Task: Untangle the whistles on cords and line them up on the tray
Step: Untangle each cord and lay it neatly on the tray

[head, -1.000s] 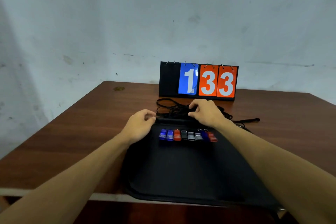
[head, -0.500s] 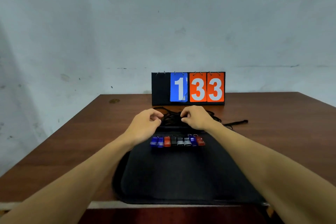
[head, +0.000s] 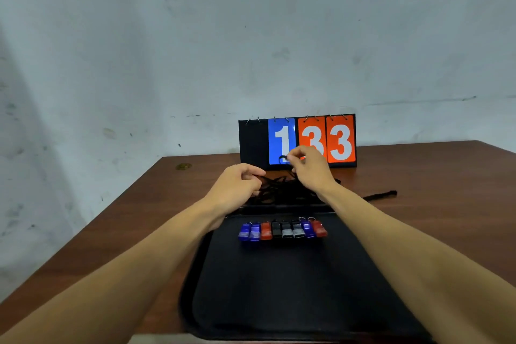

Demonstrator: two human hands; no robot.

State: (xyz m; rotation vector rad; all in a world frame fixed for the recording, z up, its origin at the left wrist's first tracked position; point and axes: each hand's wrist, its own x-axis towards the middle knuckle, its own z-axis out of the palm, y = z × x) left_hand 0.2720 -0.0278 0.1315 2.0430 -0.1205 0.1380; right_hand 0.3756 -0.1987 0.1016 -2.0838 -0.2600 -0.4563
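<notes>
I see eight plastic whistles [head: 282,229] rowed in black tray [head: 279,287] below both grips; right grip [head: 308,166] pinches black cord [head: 282,158], left grip [head: 237,187] pinches the tangle [head: 282,190]; brown wooden worktop [head: 432,204].

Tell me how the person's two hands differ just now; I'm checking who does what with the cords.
The right hand is raised in front of the scoreboard, pinching a cord loop; the left hand sits lower, beside the cord pile. The right hand's grip on the loop is plain; the left hand's fingers curl at the pile's edge, but its hold is unclear. Both work beyond the tray, away from the whistles.
</notes>
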